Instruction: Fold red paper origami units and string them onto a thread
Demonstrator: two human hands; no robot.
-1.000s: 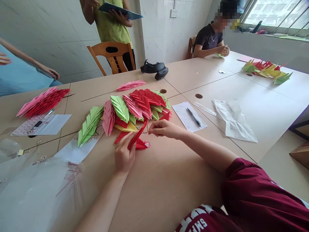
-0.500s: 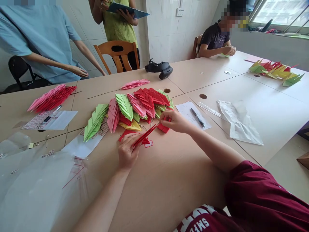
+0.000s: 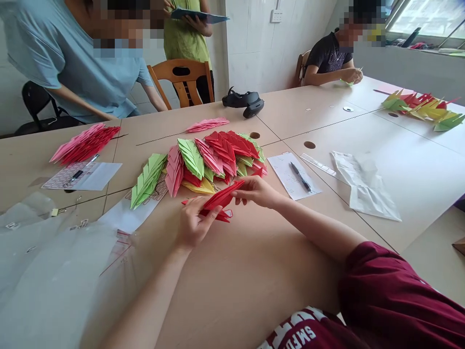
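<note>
Both hands hold a red folded paper piece above the table. My left hand grips its lower left end between thumb and fingers. At the upper right end, my right hand pinches it. Below the held piece lies more red folded paper, partly covered by it. Just beyond my hands is a heap of folded paper pieces: a red one, a green one, a pink one and a yellow one. Another green piece lies at the heap's left.
Clear plastic bags cover the table's left front. A pen rests on a paper sheet, with a white bag to its right. A black headset sits at the back. Several people are around the table.
My right hand has come closer to the left one and now holds the red paper's far end. The person in blue has leaned forward over the table's far side.
</note>
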